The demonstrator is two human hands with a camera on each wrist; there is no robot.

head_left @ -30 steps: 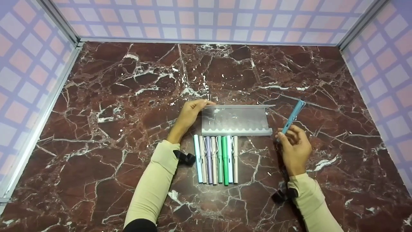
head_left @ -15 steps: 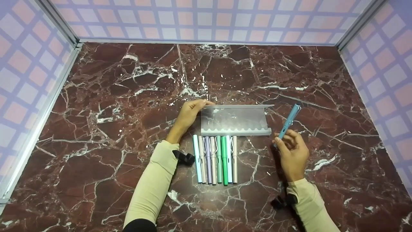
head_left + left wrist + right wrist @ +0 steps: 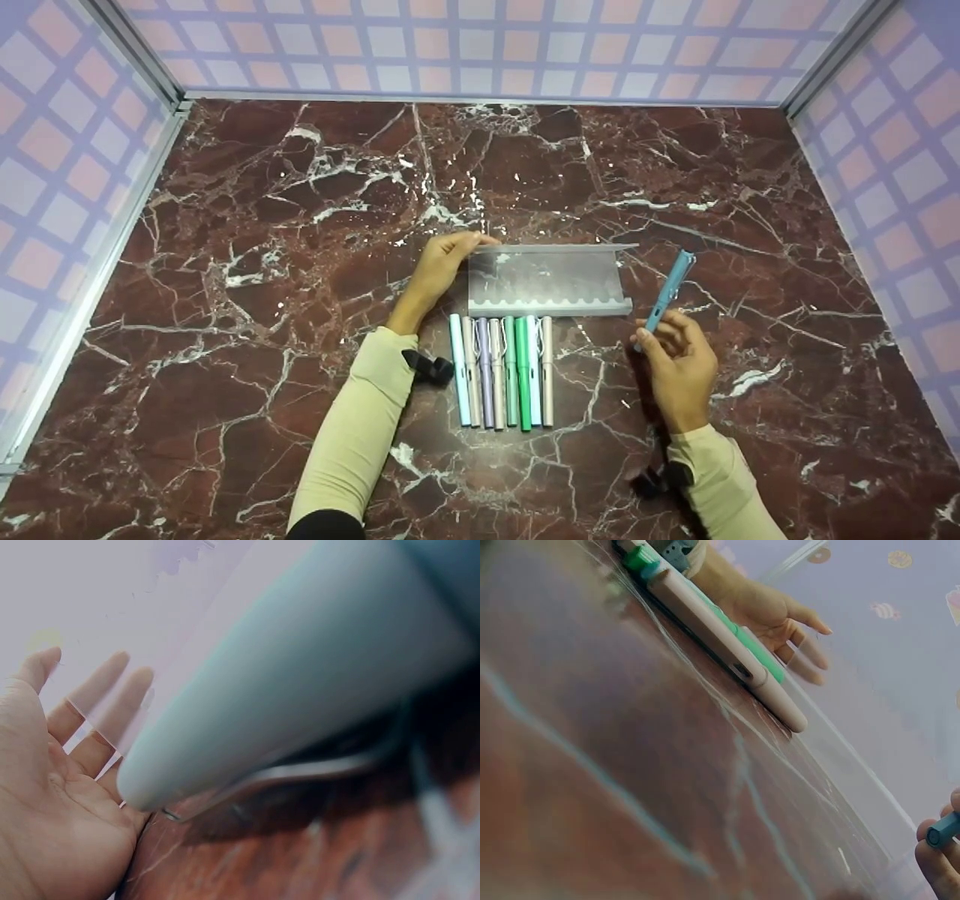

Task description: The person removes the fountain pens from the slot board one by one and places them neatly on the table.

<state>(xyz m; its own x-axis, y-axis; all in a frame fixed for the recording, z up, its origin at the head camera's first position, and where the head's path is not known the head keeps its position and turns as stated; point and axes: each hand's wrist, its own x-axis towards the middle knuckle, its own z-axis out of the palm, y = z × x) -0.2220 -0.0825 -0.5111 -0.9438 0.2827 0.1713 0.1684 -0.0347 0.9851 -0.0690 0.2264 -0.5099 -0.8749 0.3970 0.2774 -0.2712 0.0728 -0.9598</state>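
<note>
A clear plastic pen case [image 3: 551,274] with a scalloped front strip lies mid-table, its clear lid raised at the back. My left hand [image 3: 442,266] is at the lid's back left corner; in the left wrist view its fairly straight fingers [image 3: 124,701] show behind the clear panel, with the thumb apart. To the right of the case, my right hand [image 3: 682,367] pinches a blue pen [image 3: 670,291] near its lower end, the clip end tilted up and away. Several capped pens [image 3: 501,373] in light blue, beige, purple and green lie side by side in front of the case.
The brown-red marbled table [image 3: 300,195] is walled at the back and both sides by checked panels [image 3: 487,52]. A black wrist camera [image 3: 431,367] sits close beside the leftmost pen. Another wrist camera [image 3: 660,480] is under my right wrist.
My right hand has drawn slightly toward me and to the left with the blue pen. The left hand, case and row of pens stay in place.
</note>
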